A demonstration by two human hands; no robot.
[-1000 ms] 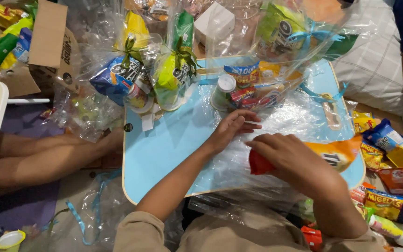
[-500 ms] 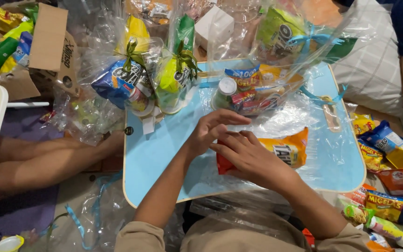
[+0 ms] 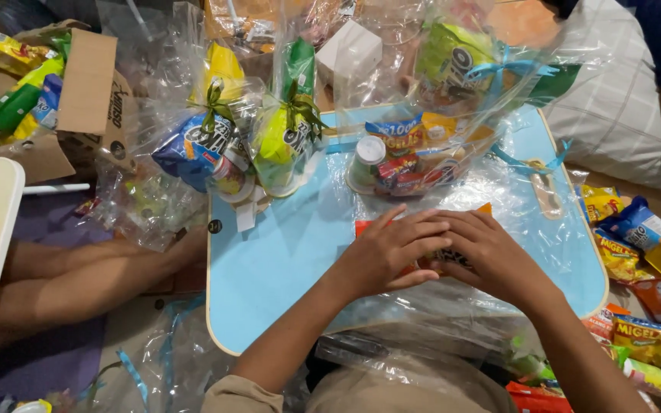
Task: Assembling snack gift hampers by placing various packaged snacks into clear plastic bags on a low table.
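On the blue bench [image 3: 269, 260], both hands lay together, the left hand [image 3: 388, 252] and right hand [image 3: 491, 256] pressed flat on an orange snack pack [image 3: 365, 227] over clear wrap [image 3: 529, 229]. Centring the pack on the wrap would likely help it bundle evenly.

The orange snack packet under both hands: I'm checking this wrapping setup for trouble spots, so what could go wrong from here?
Both the left hand and right hand press on the orange snack packet, so its contents might get crushed. The clear cellophane sheet beneath looks slippery and could slide on the blue table. The wrapped bundles stand close by at the table's far edge; a sweeping arm could perhaps topple them.
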